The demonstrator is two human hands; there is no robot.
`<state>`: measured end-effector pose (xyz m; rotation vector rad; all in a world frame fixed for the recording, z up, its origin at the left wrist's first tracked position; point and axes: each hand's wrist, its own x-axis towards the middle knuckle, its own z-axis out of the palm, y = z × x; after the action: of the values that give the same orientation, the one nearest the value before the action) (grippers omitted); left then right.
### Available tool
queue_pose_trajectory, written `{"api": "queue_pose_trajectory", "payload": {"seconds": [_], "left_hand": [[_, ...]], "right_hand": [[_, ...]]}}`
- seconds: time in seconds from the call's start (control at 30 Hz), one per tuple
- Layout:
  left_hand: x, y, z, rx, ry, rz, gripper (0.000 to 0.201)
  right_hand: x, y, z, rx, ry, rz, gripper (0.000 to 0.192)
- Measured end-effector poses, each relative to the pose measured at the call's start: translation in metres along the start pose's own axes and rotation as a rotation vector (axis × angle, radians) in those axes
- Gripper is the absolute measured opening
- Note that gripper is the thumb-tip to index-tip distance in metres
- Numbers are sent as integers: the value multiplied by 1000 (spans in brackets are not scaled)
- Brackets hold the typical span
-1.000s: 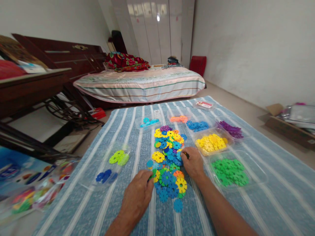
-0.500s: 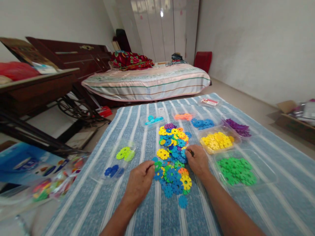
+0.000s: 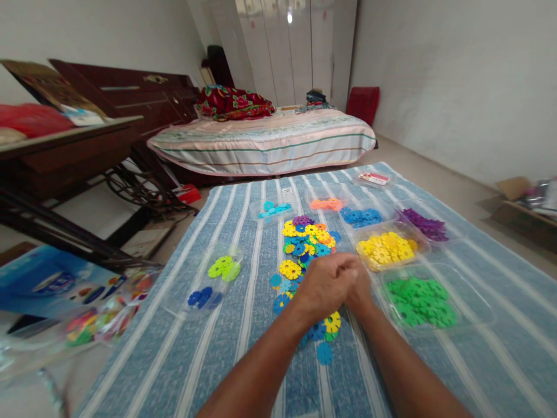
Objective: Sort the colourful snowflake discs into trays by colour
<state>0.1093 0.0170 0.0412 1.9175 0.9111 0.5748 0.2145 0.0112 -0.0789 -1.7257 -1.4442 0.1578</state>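
At 9 o'clock of the worktop stands a tray with lime pieces, and just below it a tray with dark blue pieces. In the centre lies the mixed pile of flat snowflake pieces, with a cyan tray and an orange tray at 12 o'clock of it.

The left hand and the right hand meet over the near half of the pile, touching each other. Both are curled closed; what the fingers hold is hidden, so I cannot tell if they grip pieces. I judge that the step in hand is passing or joining pieces picked from the pile. The next move calls for parting the hands and carrying each colour to its own tray, without scattering the loose pieces beneath.

At 3 o'clock stand the blue tray, yellow tray, purple tray and green tray.

Half a second ago the hands were apart, the left at 8 o'clock of the pile and the right at 3 o'clock; now the left has come across to the right.
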Motion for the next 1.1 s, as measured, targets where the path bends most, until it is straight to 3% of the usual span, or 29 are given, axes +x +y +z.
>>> {"api": "queue_pose_trajectory", "payload": {"seconds": [0.1,0.2,0.47,0.67,0.87,1.0,1.1], "left_hand": [[-13,-15,-25,329,55,-49,20],[-33,-29,-44,581,-24,-109,17],[-61,-44,-36,763,-125,-167,26],[-62,-50,-31,731,-78,-145,25],[-58,-52,-37,645,-18,-164,3],[-52,-47,-47,469,-2,-147,10],[-42,-46,-54,226,-18,-256,15]], "right_hand": [[4,-2,-1,10,-23,-6,15],[7,-2,-1,11,-31,-9,17],[5,1,-1,1,-22,-28,18],[6,1,-1,11,-36,-32,17],[7,0,1,17,-22,-31,17],[7,-1,1,23,-34,-18,16],[7,-3,0,23,-29,-20,16]]}}
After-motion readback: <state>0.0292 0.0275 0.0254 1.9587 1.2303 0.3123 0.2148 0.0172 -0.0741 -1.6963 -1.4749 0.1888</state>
